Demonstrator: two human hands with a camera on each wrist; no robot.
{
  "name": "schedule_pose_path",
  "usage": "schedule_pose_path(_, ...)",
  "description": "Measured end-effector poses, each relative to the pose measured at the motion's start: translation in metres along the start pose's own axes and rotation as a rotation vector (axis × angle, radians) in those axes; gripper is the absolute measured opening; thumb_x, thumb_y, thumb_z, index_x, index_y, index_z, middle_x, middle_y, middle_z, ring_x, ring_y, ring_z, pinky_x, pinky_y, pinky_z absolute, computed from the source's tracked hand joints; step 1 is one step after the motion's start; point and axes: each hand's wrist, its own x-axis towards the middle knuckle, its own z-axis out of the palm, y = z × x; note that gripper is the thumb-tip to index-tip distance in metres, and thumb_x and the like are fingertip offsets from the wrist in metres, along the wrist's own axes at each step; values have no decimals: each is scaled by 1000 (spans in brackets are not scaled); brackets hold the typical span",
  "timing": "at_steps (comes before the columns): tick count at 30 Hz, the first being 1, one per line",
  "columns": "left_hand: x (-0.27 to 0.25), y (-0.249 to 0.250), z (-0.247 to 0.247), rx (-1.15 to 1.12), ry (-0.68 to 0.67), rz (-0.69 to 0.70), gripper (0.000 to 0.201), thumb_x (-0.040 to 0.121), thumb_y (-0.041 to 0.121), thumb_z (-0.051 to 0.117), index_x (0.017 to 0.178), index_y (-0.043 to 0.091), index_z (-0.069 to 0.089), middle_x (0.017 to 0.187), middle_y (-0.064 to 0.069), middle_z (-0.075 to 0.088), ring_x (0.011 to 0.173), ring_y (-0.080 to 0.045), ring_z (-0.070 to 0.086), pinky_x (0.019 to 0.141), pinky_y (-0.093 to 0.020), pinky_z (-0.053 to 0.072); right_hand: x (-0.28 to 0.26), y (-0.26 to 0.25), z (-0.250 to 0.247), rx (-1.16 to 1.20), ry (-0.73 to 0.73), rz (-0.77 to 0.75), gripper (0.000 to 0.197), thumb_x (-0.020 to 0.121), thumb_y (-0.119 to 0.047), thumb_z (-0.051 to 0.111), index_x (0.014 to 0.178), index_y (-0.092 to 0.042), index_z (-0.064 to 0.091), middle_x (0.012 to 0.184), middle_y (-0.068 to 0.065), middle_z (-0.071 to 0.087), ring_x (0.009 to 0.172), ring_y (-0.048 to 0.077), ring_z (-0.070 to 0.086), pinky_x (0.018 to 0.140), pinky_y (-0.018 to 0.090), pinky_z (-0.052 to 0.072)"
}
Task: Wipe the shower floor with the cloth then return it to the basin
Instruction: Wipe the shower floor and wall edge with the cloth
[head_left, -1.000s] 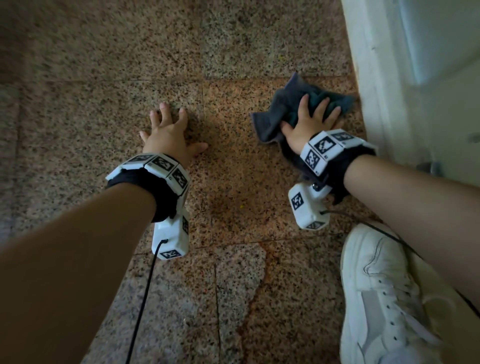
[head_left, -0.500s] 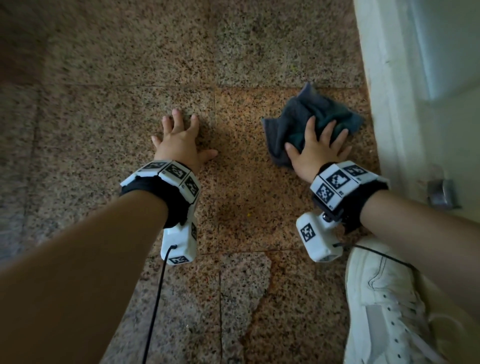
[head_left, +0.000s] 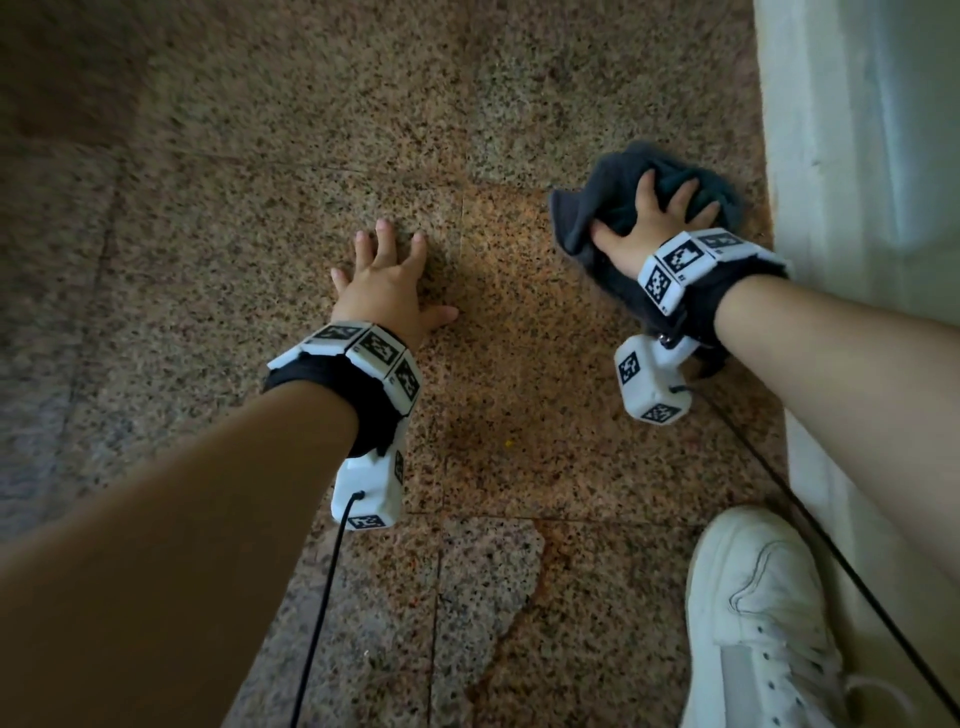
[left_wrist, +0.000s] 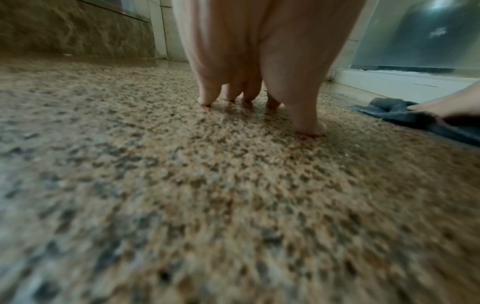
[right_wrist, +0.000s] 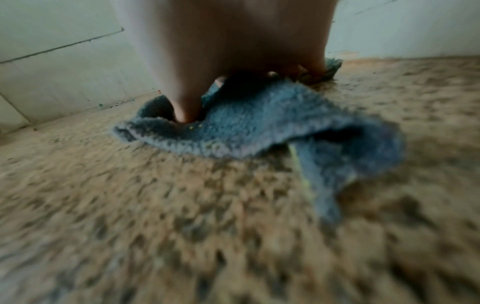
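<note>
The dark grey-blue cloth (head_left: 584, 210) lies bunched on the speckled granite shower floor (head_left: 249, 218), close to the white wall at the right. My right hand (head_left: 655, 221) presses down on it with its fingers spread over the folds. In the right wrist view the thumb (right_wrist: 185, 112) digs into the fluffy cloth (right_wrist: 262, 127), and a loose flap trails towards the camera. My left hand (head_left: 385, 278) rests flat on the bare floor to the left, fingers spread and holding nothing. Its fingertips (left_wrist: 205, 100) touch the stone, with the cloth (left_wrist: 405, 116) at the far right. No basin is in view.
A white wall or door frame (head_left: 831, 208) runs along the right side. My white sneaker (head_left: 758, 613) stands at the bottom right, with a black cable (head_left: 810, 499) above it. Another cable (head_left: 322, 608) hangs from the left wrist. The left wrist view shows a glass panel (left_wrist: 420, 41) over a white sill.
My right hand has pushed the cloth forward, away from me and nearer the wall, and the cloth is more bunched. The left hand has stayed planted on the floor.
</note>
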Motion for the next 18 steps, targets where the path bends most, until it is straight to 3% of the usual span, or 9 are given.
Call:
schedule_pose_path(10, 1, 0, 0, -23, 1, -9, 83, 90, 46, 53, 151, 26, 0, 157, -5, -17, 145, -28, -13, 115, -54, 3, 26, -16, -16, -49, 23, -61, 92, 84, -67, 44, 151, -25, -3, 158, 14, -11, 143, 43, -9, 114, 58, 1)
schedule_pose_path(18, 2, 0, 1, -21, 3, -19, 86, 88, 48, 54, 151, 27, 0, 157, -5, -16, 145, -28, -13, 116, -53, 4, -1, -80, 7, -203, -17, -536, 74, 90, -61, 37, 150, -32, 4, 159, 7, -7, 144, 40, -7, 118, 51, 2)
